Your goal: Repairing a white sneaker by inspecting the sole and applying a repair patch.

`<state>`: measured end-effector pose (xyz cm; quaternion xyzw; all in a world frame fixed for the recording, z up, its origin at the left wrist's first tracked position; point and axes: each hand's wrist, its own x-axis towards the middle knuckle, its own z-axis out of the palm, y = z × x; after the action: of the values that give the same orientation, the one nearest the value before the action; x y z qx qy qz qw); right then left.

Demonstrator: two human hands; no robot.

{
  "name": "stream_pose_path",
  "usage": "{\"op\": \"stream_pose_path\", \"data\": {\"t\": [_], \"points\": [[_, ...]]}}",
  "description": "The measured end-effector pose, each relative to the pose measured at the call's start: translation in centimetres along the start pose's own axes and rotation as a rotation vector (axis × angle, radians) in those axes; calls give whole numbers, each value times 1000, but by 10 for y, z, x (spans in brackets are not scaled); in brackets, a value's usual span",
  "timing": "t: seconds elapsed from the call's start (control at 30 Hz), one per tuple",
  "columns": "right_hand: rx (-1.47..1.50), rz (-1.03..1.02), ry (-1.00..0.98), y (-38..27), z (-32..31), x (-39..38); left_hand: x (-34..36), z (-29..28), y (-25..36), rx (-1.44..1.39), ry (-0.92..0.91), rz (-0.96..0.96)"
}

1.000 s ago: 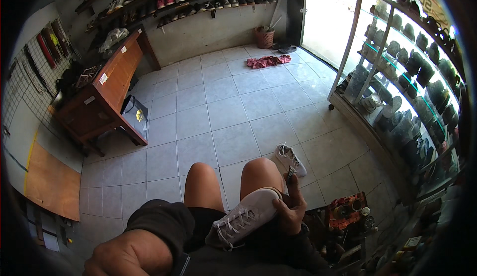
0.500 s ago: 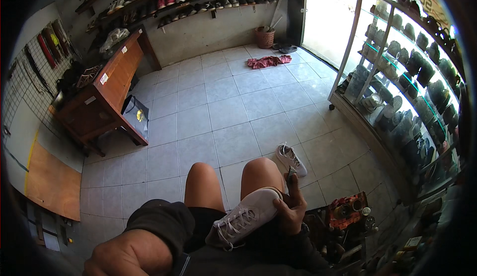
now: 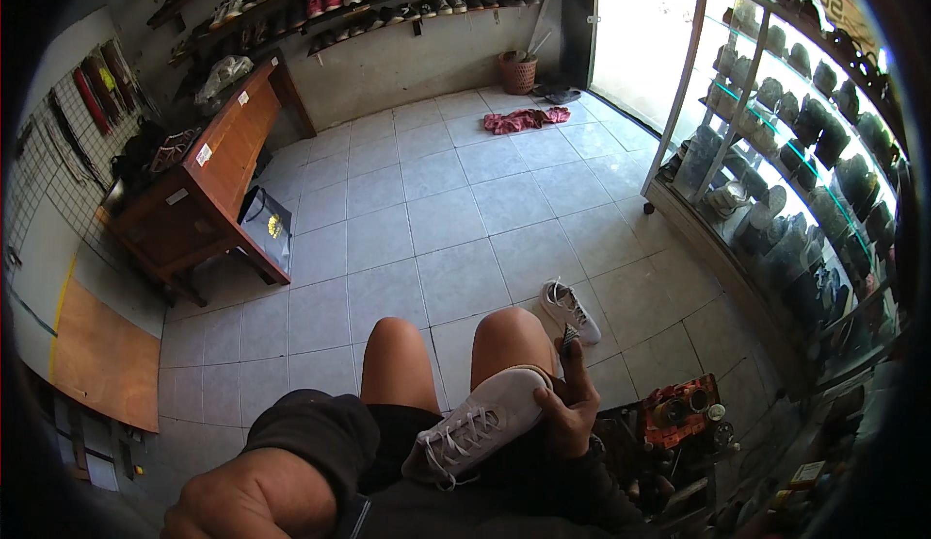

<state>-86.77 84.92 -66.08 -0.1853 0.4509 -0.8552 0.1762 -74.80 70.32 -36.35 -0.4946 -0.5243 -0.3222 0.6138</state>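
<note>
nothing moved — sneaker seemingly against right hand

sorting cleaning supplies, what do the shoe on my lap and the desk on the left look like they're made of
White shoe: the upper looks like matte fabric or mesh, though soft leather is possible; white laces, and a smooth, paler sole, probably rubber. The right hand grips its heel end. Desk: reddish-brown wood or wood veneer with a slight sheen, judging by its flat panel faces.

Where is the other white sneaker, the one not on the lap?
In the head view, the second white sneaker lies on the tiled floor right of centre, just beyond the person's right knee and above the right hand.
</note>
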Motion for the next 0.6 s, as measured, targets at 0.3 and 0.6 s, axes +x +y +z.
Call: {"op": "stream_pose_path", "data": {"t": [0.3,0.6], "points": [[17,18,-17,1,-1,0,-1,0,-1,-7,-12,-2],[58,36,-26,0,1,0,1,0,0,-7,-22,1]]}}
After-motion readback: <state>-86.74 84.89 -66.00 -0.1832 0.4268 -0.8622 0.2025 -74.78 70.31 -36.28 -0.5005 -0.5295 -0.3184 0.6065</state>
